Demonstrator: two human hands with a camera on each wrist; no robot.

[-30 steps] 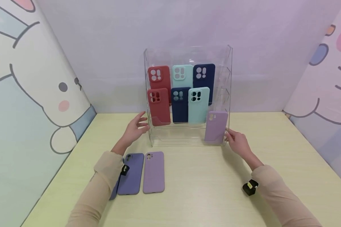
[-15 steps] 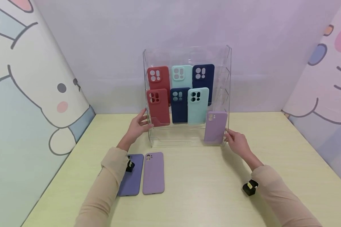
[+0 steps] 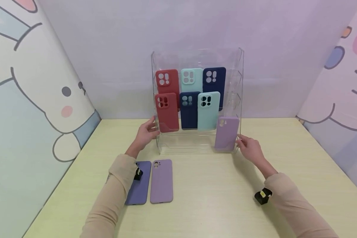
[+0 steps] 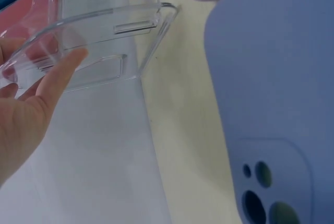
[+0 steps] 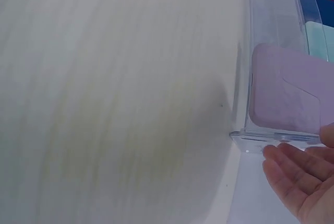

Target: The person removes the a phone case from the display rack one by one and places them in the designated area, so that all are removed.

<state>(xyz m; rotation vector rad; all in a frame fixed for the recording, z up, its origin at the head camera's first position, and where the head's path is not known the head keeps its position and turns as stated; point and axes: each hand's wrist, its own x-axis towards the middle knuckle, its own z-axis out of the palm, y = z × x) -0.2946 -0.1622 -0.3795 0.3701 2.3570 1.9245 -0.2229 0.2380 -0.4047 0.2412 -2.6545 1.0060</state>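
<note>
A clear acrylic display rack [image 3: 187,142] stands at the table's far side. My left hand [image 3: 145,134] grips its left side panel; in the left wrist view the thumb lies on one side of the panel and the fingers on the other. My right hand [image 3: 250,150] holds the right side panel low down, close beside a light purple phone case [image 3: 227,134] leaning in the bottom tier. Red [image 3: 167,114], navy [image 3: 189,112] and mint [image 3: 209,112] phone cases fill the tier above, with another red, mint and navy row behind them.
Another light purple phone case [image 3: 161,181] lies flat on the table in front of the rack. Left of it lies a blue-violet phone case [image 3: 141,188], partly hidden under my left forearm. Cartoon-printed panels [image 3: 35,109] flank the table, and a pale cloth [image 3: 122,59] hangs behind.
My left hand has moved right and taken hold of the rack's left side, its forearm now covering more of the blue-violet case. The right hand has stayed in place.
</note>
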